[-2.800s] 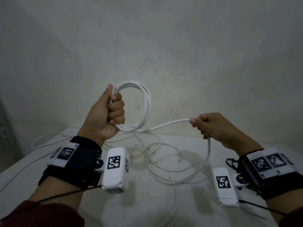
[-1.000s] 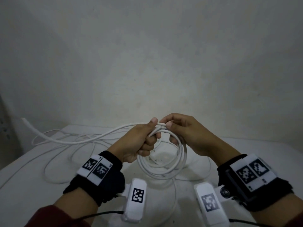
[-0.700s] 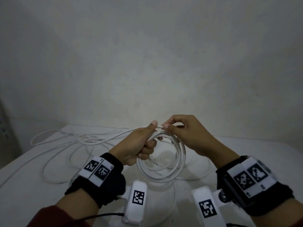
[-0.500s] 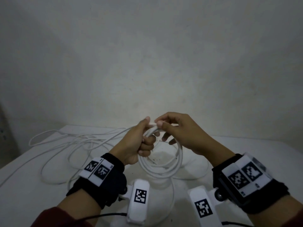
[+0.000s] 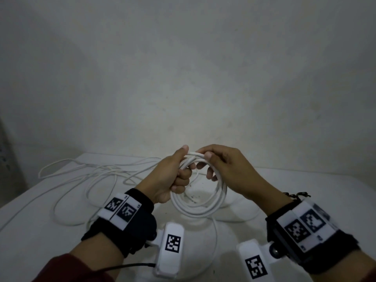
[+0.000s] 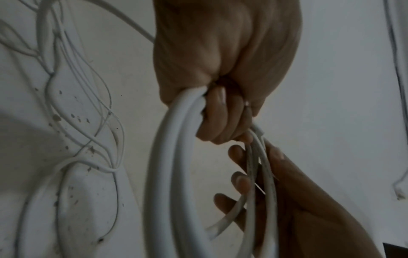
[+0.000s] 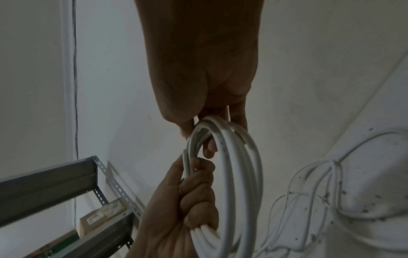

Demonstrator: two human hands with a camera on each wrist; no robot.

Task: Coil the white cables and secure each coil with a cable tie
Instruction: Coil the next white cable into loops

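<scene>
White cable coil [image 5: 200, 202] hanging above the counter [image 5: 305, 192], left hand [image 5: 172, 176] fisting around its strands, right hand [image 5: 225, 167] pinching the top strands between thumb and fingers [image 6: 239, 181], loose cable [image 5: 85, 180] lying spread across the counter's left side.

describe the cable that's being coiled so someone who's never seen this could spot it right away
Over the white table, both hands meet. The left hand grips a round coil of thick white cable, the right hand pinching its top. Only it is wound and lifted; the thin cables sprawl loose.
</scene>
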